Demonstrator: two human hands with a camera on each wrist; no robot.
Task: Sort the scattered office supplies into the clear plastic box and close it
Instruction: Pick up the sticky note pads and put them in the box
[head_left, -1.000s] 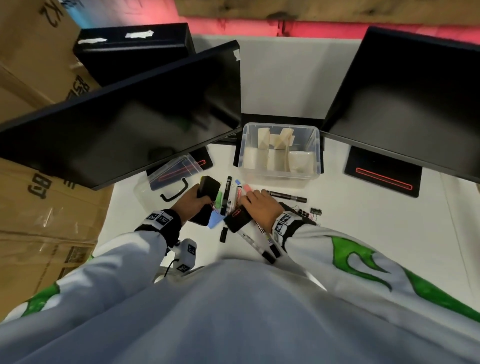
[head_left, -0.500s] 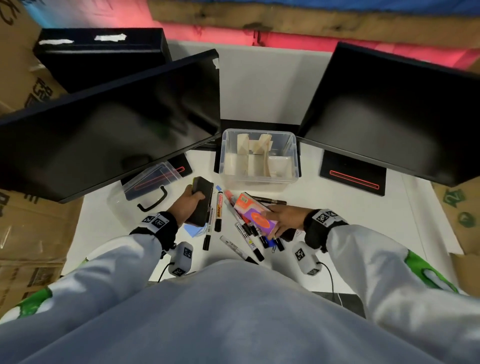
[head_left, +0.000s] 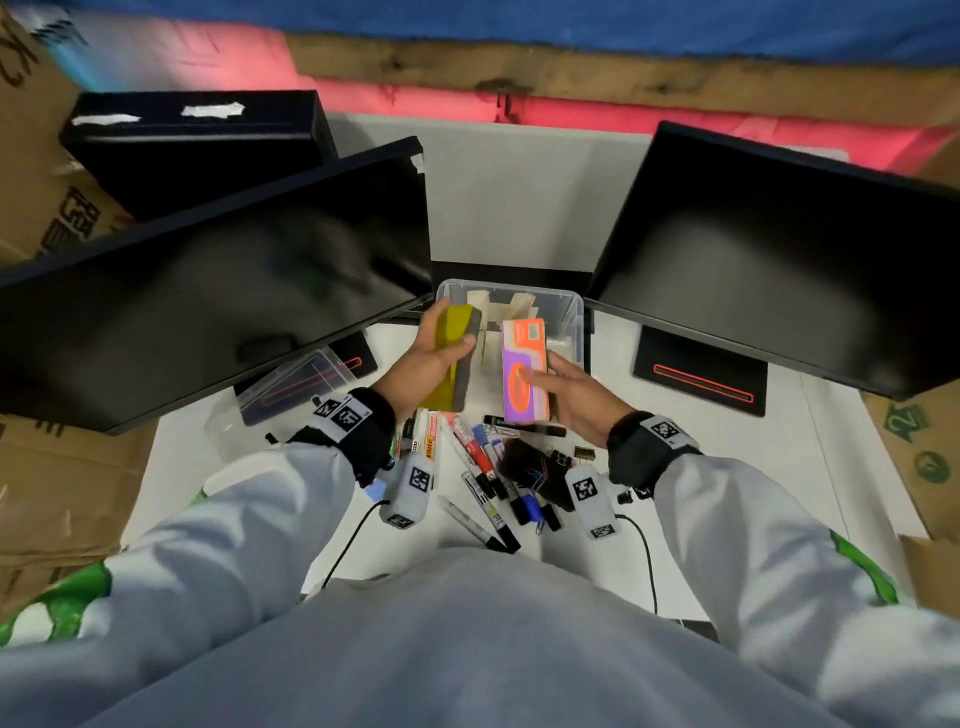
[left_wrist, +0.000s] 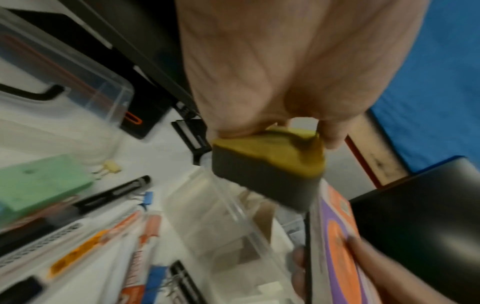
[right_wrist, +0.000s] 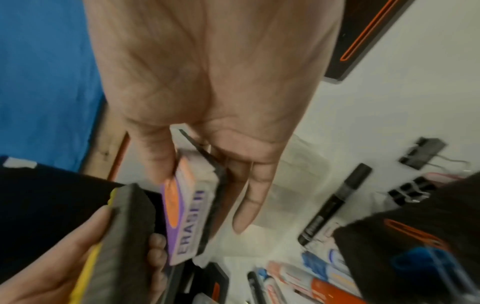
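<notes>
Markers (head_left: 470, 467) and clips (head_left: 582, 453) lie unsorted on the desk (head_left: 810, 467) at six o'clock. My left hand (head_left: 423, 364) grips a yellow eraser (head_left: 457, 325), my right hand (head_left: 576, 397) pinches an orange eraser (head_left: 524, 371), both over the open box (head_left: 569, 306) at twelve.

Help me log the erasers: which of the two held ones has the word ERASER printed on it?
The orange-and-purple eraser in the right hand; its side reads ERASER. The yellow-and-grey eraser in the left hand shows no lettering.
</notes>
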